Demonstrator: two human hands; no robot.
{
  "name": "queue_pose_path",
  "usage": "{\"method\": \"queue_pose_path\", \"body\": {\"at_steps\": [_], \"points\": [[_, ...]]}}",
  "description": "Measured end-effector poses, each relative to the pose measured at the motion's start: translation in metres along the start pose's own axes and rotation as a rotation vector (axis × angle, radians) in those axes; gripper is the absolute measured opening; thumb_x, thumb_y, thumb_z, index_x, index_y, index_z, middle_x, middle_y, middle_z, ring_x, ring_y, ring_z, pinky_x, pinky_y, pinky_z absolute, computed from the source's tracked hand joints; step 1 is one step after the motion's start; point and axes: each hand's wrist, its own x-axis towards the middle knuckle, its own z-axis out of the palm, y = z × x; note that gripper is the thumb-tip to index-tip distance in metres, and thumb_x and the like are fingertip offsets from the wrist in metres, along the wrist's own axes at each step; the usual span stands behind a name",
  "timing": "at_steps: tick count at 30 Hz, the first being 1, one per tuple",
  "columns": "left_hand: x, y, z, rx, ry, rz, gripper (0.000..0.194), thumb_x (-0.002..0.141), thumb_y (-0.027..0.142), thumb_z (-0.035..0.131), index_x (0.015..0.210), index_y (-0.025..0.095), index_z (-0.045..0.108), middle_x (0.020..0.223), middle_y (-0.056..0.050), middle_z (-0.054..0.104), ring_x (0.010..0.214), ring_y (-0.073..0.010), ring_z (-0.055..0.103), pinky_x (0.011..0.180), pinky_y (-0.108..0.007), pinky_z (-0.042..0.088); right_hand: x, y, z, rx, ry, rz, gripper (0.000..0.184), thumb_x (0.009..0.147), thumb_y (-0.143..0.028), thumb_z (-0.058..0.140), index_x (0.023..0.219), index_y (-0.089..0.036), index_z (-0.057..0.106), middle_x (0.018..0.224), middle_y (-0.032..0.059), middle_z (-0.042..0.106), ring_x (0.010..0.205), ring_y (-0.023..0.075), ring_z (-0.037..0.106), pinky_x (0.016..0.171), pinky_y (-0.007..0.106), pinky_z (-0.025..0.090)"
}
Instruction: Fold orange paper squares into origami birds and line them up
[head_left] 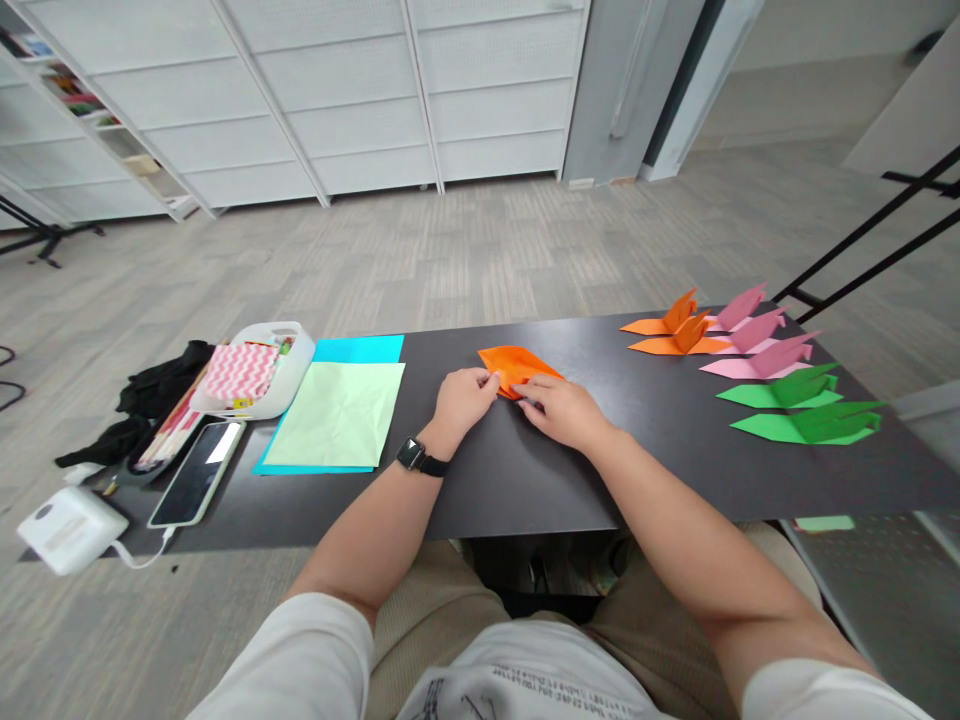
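A partly folded sheet of orange origami paper (517,364) is between my hands at the middle of the dark table. My left hand (466,400) pinches its near left edge between thumb and fingers. On the near right side, my right hand (561,408) has its fingers closed on the paper's edge. The fingers cover the paper's near corner, so the folds there are hidden. To the right stand folded paper birds: orange ones (679,342), pink ones (759,362) and green ones (814,425).
Left of my hands lies a stack of pale green paper (341,415) over blue paper (360,348). Further left are a white basket (296,365), a phone (196,475) on a cable, a white charger (71,528) and black cloth (161,380). The table's (517,505) near edge borders my lap.
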Motion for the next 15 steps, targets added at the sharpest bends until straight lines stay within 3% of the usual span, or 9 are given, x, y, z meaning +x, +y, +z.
{"method": "queue_pose_path", "body": {"at_steps": [6, 15], "points": [[-0.0026, 0.0051, -0.0016, 0.001, -0.039, -0.003, 0.042, 0.101, 0.04, 0.053, 0.07, 0.023, 0.076, 0.076, 0.0, 0.08, 0.072, -0.0179, 0.07, 0.071, -0.029, 0.046, -0.0004, 0.0055, -0.0024, 0.007, -0.014, 0.028, 0.036, 0.103, -0.027, 0.059, 0.135, -0.025, 0.076, 0.119, 0.0078, 0.076, 0.107, 0.0239, 0.072, 0.093, 0.037, 0.057], [-0.006, 0.0085, -0.0088, 0.335, -0.059, -0.006, 0.044, 0.102, 0.047, 0.05, 0.08, 0.023, 0.079, 0.084, -0.008, 0.08, 0.076, -0.0236, 0.07, 0.066, -0.032, 0.041, 0.0008, 0.0075, 0.0028, -0.022, -0.062, 0.032, 0.032, 0.103, -0.027, 0.059, 0.128, -0.025, 0.079, 0.123, 0.0087, 0.073, 0.109, 0.0242, 0.07, 0.093, 0.037, 0.056]]}}
